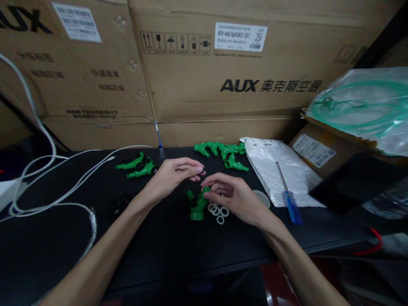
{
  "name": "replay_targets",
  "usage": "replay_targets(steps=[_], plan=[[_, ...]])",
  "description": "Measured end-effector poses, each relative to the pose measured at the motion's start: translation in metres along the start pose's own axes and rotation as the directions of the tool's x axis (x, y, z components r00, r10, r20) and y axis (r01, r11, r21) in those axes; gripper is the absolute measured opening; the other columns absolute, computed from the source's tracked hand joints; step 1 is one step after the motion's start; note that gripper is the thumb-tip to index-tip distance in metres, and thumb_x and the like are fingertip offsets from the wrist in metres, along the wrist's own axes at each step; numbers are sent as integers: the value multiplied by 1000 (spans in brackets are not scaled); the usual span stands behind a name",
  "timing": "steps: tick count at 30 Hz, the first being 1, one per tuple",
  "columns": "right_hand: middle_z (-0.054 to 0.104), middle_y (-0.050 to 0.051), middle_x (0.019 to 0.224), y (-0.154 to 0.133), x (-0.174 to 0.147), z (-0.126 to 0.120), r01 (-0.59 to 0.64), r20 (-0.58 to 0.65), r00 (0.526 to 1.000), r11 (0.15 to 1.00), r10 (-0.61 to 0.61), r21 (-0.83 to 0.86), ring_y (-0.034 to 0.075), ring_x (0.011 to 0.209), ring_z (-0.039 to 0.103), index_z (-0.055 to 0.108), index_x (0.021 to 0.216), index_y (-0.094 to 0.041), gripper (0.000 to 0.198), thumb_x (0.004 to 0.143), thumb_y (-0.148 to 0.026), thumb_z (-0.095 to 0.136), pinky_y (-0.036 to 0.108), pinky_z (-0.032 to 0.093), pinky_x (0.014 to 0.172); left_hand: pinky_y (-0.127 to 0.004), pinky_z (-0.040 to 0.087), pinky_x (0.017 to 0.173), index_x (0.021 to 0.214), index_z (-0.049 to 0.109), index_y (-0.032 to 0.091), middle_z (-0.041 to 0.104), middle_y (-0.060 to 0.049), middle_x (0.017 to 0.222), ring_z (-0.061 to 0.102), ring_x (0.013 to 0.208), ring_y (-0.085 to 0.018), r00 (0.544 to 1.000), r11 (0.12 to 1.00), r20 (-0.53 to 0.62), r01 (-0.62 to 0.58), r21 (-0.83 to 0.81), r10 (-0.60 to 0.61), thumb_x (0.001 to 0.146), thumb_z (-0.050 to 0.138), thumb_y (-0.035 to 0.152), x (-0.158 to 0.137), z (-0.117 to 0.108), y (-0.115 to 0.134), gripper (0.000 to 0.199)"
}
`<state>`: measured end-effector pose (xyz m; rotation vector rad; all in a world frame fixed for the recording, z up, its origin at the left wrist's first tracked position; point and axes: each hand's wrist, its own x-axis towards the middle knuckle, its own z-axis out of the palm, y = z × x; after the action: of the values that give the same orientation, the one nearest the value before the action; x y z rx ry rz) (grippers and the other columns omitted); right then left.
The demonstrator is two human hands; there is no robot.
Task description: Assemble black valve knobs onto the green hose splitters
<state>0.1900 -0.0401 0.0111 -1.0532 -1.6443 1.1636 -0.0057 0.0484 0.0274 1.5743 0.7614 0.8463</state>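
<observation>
My right hand (pixel 231 196) grips one branch of a green plastic Y-shaped hose connector (pixel 197 209), whose wide ribbed collar points down. Just up and to the left, my left hand (pixel 178 173) is closed in a pinch, with a small dark piece at the fingertips, too small to name. Several white ring washers (pixel 219 211) lie on the black table, partly under my right hand. Two green connectors with black parts (pixel 142 168) rest beyond my left wrist. A pile of small black parts (pixel 121 204) sits left of my left forearm.
More green connectors (pixel 223 151) lie at the back, before large cardboard boxes (pixel 191 102). On the right are a white plastic package (pixel 270 170), a blue-handled screwdriver (pixel 291 206) and a carton (pixel 315 146) under bagged green tubing (pixel 360 106). White cables (pixel 73 191) run along the left.
</observation>
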Motion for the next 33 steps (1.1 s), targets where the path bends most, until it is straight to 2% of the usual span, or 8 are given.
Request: replay_targets(steps=[5,10,13,19,23,27,29,33], plan=[[64,-2,89,-9,1,10,86,-90,991,979,-104,-184,11,74,53,70,108,-23,19,89,-18,70,26,42,68,-28,55,78,93,75,16,78,-4,92,71,84,-18,1000,999,3,-31,6,31,82,78,37,3,2,-9,24],[64,0,90,-6,-5,29,85,-133,983,962,-123,-259,14,78,57,72,104,-21,15,93,-18,63,28,43,71,-29,53,77,92,72,16,73,-1,83,68,78,-17,1000,1000,-27,-7,-18,7,81,77,38,-1,9,-8,25],[67,2,103,1,-7,37,104,-114,983,953,-142,-284,15,88,61,71,105,-22,14,92,-17,66,30,47,81,-29,52,75,91,71,17,70,0,76,66,74,-17,998,1000,-58,2,-16,-3,81,76,39,-8,10,-3,25],[65,1,97,6,-8,45,39,-48,997,946,-57,-322,14,76,61,69,107,-21,19,89,-22,75,27,50,70,-30,53,73,95,72,19,68,0,76,65,73,-17,995,999,-101,-16,32,19,82,74,40,-16,5,-8,25],[65,9,111,0,-16,53,49,-34,995,766,-93,-641,25,101,62,68,116,-17,34,87,-30,79,43,53,92,-29,54,75,93,72,18,69,0,81,66,77,-17,997,998,-75,-23,61,27,83,73,38,-15,8,-20,22],[65,15,109,2,-23,58,43,26,999,513,-41,-858,36,108,58,71,105,-12,15,92,-19,69,57,49,97,-28,53,75,95,72,18,70,-1,84,66,75,-15,999,996,-29,-20,89,22,87,71,37,-15,13,-30,21],[66,13,109,3,-23,55,52,33,999,568,-43,-821,32,107,59,70,105,-13,11,95,-15,64,54,48,98,-27,53,72,95,71,19,70,0,85,65,72,-14,999,994,-25,-21,106,24,88,70,38,-16,14,-33,20],[70,3,91,1,-14,42,-34,-76,997,878,-3,-478,19,83,64,69,101,-20,8,94,-23,70,34,51,80,-25,51,67,98,70,18,68,0,83,65,70,-13,998,998,-55,-19,58,22,89,70,38,-19,16,-34,21]])
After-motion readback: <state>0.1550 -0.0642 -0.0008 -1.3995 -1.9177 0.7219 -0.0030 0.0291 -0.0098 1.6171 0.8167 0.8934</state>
